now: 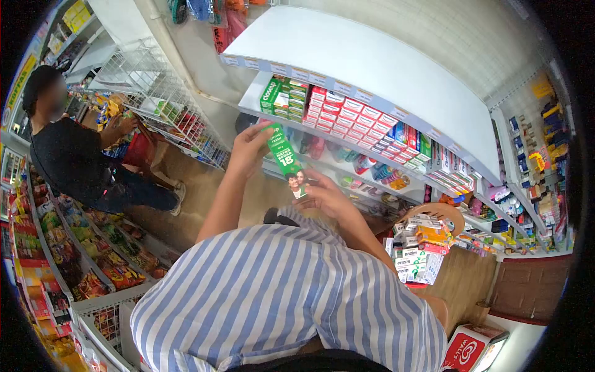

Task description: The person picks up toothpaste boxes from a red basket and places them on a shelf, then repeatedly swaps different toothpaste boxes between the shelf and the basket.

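Observation:
A long green toothpaste box (284, 154) is held slantwise in front of my chest, its printed face up. My left hand (249, 147) grips its upper end, and the fingers of my right hand (323, 193) close around the lower end. Just beyond it, green Closeup boxes (271, 95) stand stacked at the left end of a white shelf (251, 99). Red-and-white toothpaste boxes (350, 118) fill the stretch to their right. Both hands are apart from the shelf.
At the left, another person (68, 149) in dark clothes handles goods by a wire rack (133, 74). Enzim boxes (410, 257) are piled on a seat at my right. Snack shelves (80, 248) run along the left; a Wall's freezer (468, 350) stands at lower right.

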A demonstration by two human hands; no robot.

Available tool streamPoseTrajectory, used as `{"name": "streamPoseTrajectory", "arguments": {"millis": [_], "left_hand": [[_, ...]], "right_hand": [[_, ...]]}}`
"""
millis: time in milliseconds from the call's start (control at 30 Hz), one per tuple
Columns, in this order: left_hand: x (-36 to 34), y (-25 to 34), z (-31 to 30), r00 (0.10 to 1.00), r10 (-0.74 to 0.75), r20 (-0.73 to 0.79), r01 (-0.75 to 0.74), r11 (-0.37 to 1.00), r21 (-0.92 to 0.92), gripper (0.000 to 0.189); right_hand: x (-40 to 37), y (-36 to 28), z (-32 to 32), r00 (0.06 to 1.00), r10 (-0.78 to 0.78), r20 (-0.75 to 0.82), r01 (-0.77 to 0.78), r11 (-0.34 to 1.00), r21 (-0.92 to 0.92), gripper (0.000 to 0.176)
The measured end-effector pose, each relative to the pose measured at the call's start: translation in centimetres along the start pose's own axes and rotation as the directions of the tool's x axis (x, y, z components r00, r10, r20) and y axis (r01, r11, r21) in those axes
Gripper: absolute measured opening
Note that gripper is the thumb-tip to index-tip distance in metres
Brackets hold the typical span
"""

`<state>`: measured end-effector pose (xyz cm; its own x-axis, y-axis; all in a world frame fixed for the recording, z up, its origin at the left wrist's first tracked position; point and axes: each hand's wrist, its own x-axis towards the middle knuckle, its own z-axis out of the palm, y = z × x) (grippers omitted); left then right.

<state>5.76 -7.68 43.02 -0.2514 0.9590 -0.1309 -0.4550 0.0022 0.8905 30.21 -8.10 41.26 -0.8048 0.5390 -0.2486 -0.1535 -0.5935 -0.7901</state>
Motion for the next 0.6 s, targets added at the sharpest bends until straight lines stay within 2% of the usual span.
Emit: {"name": "streamPoseTrajectory", "arguments": {"millis": [167,233,367,467,533,600], "left_hand": [[1.5,2.5,-2.3,1.0,-0.027,-0.015,0.027,0.999,-0.046,0.034],[2.1,3.5,-3.4,0.997,-0.054,0.062,0.058,0.996,-0.066,0.036],[3.1,5.2,-5.4,0.993,-0.07,0.096,0.075,0.996,-0.047,0.038],[4.4,5.7,-7.9,0.993,-0.071,0.095,0.066,0.996,0.057,0.039],[5.3,6.4,-9.4,0.986,-0.061,0.152,0.039,0.988,0.148,0.042],[6.1,6.7,-10.8,0.981,-0.054,0.185,0.017,0.981,0.194,0.045]], "right_hand": [[3.7,0.2,0.9,1.0,-0.031,0.004,0.03,0.999,0.044,0.051],[4.9,-0.1,1.5,1.0,-0.029,-0.003,0.03,0.998,0.063,0.052],[7.3,0.3,1.2,0.998,-0.061,-0.01,0.062,0.984,0.166,0.047],[9.2,0.5,0.4,0.993,-0.108,-0.047,0.116,0.971,0.21,0.041],[10.3,0.5,0.1,0.981,-0.127,-0.149,0.168,0.936,0.308,0.037],[11.0,0.1,0.4,0.968,-0.172,-0.185,0.224,0.922,0.317,0.037]]}}
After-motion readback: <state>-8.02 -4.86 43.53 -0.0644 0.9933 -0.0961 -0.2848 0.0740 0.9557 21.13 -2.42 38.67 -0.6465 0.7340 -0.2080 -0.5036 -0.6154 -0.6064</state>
